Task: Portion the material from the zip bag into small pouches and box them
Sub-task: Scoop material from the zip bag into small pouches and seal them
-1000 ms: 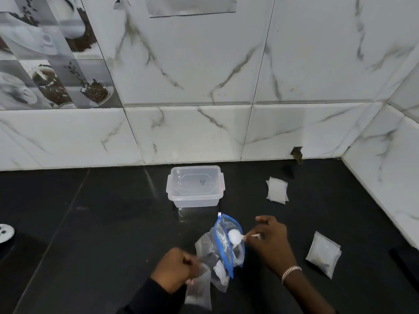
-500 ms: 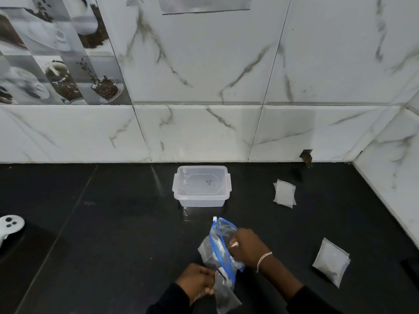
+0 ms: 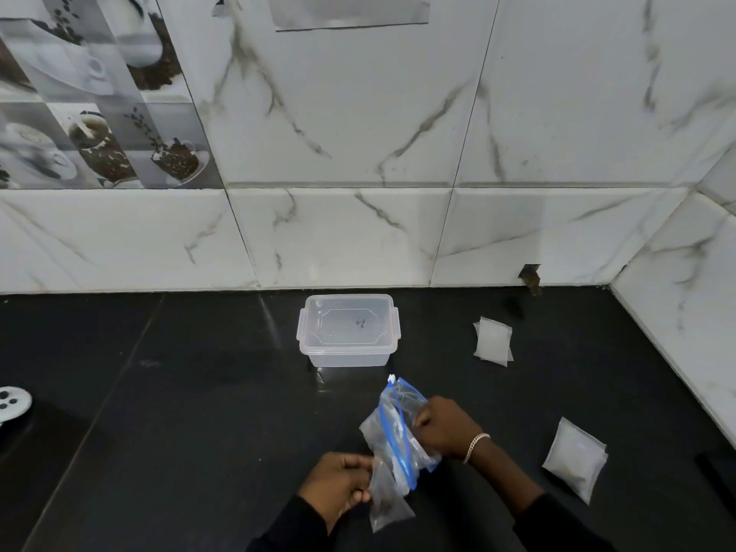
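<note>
Item: scooping step. I judge the zip bag [image 3: 398,428] mouth should stay wide and the small pouch [image 3: 384,500] directly beneath.

Left hand [image 3: 342,486]: low front, fingers curled, pinching the pouch top beside the bag edge.

Right hand [image 3: 448,430]: reaching into the bag mouth, fingers bunched; I cannot tell what they hold.

Box [image 3: 347,330]: lidded, behind.

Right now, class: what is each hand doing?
Left hand: closed on a small clear plastic pouch.
Right hand: reaching into the blue-zip clear bag; grip hidden.
</note>
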{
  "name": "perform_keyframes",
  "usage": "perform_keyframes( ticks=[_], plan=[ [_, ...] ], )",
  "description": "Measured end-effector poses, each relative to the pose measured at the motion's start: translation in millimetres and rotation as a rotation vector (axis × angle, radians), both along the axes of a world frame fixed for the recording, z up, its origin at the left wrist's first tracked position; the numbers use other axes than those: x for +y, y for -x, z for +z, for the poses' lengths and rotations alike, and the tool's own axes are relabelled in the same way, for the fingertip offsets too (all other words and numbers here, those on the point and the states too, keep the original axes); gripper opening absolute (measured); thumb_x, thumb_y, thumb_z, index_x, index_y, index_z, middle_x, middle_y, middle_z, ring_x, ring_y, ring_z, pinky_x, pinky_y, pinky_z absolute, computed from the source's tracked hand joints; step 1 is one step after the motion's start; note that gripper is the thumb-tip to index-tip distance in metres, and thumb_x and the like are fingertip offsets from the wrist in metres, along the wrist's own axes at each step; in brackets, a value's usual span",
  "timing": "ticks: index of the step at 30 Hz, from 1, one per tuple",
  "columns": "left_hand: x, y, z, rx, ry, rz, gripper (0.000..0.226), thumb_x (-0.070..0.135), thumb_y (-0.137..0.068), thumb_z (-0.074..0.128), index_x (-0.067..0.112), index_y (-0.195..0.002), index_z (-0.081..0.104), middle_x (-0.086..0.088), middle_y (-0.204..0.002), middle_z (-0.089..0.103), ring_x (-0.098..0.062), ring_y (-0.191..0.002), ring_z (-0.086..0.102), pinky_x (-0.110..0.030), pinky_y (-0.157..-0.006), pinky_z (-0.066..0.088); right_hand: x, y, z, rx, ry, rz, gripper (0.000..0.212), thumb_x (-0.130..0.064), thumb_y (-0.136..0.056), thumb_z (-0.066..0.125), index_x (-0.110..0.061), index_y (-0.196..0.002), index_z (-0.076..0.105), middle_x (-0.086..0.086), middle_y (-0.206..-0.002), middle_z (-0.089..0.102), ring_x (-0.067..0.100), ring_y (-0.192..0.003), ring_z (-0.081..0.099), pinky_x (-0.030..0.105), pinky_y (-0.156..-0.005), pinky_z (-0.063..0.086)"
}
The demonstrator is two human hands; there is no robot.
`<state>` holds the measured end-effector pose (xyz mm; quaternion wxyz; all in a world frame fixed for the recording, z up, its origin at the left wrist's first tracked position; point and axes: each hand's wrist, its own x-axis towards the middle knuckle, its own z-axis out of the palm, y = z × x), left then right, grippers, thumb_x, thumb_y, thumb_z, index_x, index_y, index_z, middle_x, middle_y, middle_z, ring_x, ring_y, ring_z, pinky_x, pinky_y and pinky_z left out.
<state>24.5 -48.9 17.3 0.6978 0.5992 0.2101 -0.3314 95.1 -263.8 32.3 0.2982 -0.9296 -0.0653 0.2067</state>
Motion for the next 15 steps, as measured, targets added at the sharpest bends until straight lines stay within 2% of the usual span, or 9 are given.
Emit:
perform_keyframes(
  ticks=[2,4,5,7,9,12,15],
  plan=[
    [5.1,4.9,-0.4,0.011,-0.013,-0.013,0.039,-0.022,-0.085,0.043,-0.004,-0.078,0.076,-0.014,-0.058,0.068,-0.008,-0.032,0.050,-0.013,-0.034,0.041,-5.1,-4.4,7.1,0.038,-0.024,-0.020,0.045,-0.010,-0.071,0.064,-0.021,-0.031,0.045,-0.004,-0.036,0.038,0.007,-0.039,0.036,0.014,-0.048,0.031],
    [8.7,10.6,-2.9,0.028,-0.045,-0.023,0.032,-0.022,-0.085,0.044,-0.011,-0.085,0.074,-0.015,-0.059,0.068,-0.009,-0.031,0.050,-0.013,-0.033,0.040,-8.4,-7.3,12.5,0.083,-0.070,-0.027,0.040,-0.014,-0.070,0.071,-0.028,-0.035,0.058,-0.006,-0.041,0.048,0.004,-0.044,0.043,0.015,-0.051,0.037],
    [8.8,13.6,-4.3,0.034,-0.063,-0.028,0.028,-0.022,-0.084,0.045,-0.014,-0.088,0.072,-0.017,-0.061,0.068,-0.009,-0.031,0.050,-0.014,-0.033,0.041,-9.4,-8.7,13.8,0.100,-0.095,-0.034,0.032,-0.016,-0.069,0.072,-0.027,-0.039,0.064,-0.003,-0.047,0.053,0.003,-0.047,0.045,0.018,-0.053,0.040],
    [7.0,18.9,-7.0,0.031,-0.090,-0.035,0.025,-0.022,-0.083,0.048,-0.017,-0.090,0.071,-0.016,-0.061,0.067,-0.009,-0.032,0.050,-0.016,-0.035,0.043,-9.2,-10.8,15.8,0.120,-0.115,-0.055,0.018,-0.018,-0.069,0.074,-0.017,-0.051,0.072,0.017,-0.065,0.065,0.010,-0.057,0.054,0.023,-0.057,0.044],
    [5.0,22.0,-9.3,0.019,-0.116,-0.042,0.025,-0.021,-0.083,0.049,-0.014,-0.086,0.073,-0.015,-0.057,0.065,-0.009,-0.032,0.049,-0.016,-0.036,0.042,-8.8,-12.2,16.0,0.124,-0.118,-0.082,0.018,-0.018,-0.070,0.076,-0.017,-0.053,0.072,0.024,-0.079,0.069,0.015,-0.061,0.056,0.025,-0.059,0.046],
    [5.1,23.5,-10.4,0.002,-0.141,-0.043,0.029,-0.021,-0.081,0.050,-0.007,-0.080,0.075,-0.018,-0.065,0.064,-0.010,-0.033,0.049,-0.017,-0.038,0.043,-8.5,-11.3,18.1,0.107,-0.121,-0.107,0.021,-0.017,-0.071,0.076,-0.018,-0.050,0.070,0.024,-0.083,0.069,0.016,-0.061,0.057,0.028,-0.059,0.047],
    [6.5,25.9,-10.3,0.007,-0.139,-0.029,0.027,-0.022,-0.082,0.049,-0.011,-0.089,0.073,-0.019,-0.066,0.064,-0.009,-0.033,0.050,-0.016,-0.037,0.043,-6.9,-7.7,18.1,0.071,-0.075,-0.066,0.020,-0.017,-0.070,0.076,-0.010,-0.054,0.068,0.017,-0.087,0.070,0.013,-0.066,0.060,0.025,-0.059,0.049]
  ],
)
